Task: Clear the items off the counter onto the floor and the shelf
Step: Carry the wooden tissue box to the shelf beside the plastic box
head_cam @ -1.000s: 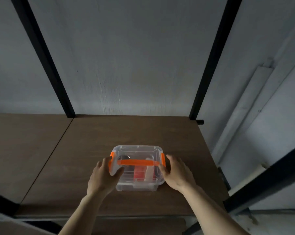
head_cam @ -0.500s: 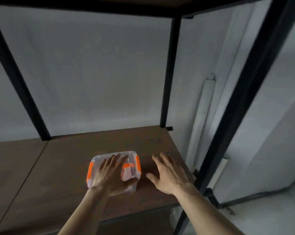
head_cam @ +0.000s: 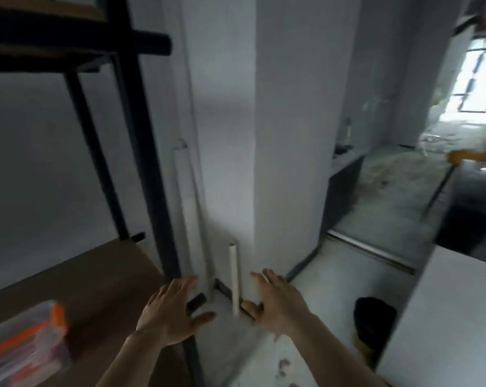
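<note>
A clear plastic box with orange clips [head_cam: 24,342] rests on the brown wooden shelf [head_cam: 96,280] at the lower left, blurred by camera motion. My left hand [head_cam: 172,314] hovers with fingers spread over the shelf's right edge, apart from the box and holding nothing. My right hand [head_cam: 275,305] is spread open beyond the shelf, above the floor, also holding nothing. At the far right a grey counter [head_cam: 398,174] shows in the distance, with blurred items on it.
Black metal shelf posts [head_cam: 149,169] rise between shelf and wall. White pipes [head_cam: 235,277] lean in the corner by a white pillar [head_cam: 286,135]. A dark bin [head_cam: 374,317] stands on the pale floor beside a white panel [head_cam: 448,325].
Both hands have come off the box, which stays on the shelf. The view has swung to the right, bringing the pillar, floor and distant counter into sight.
</note>
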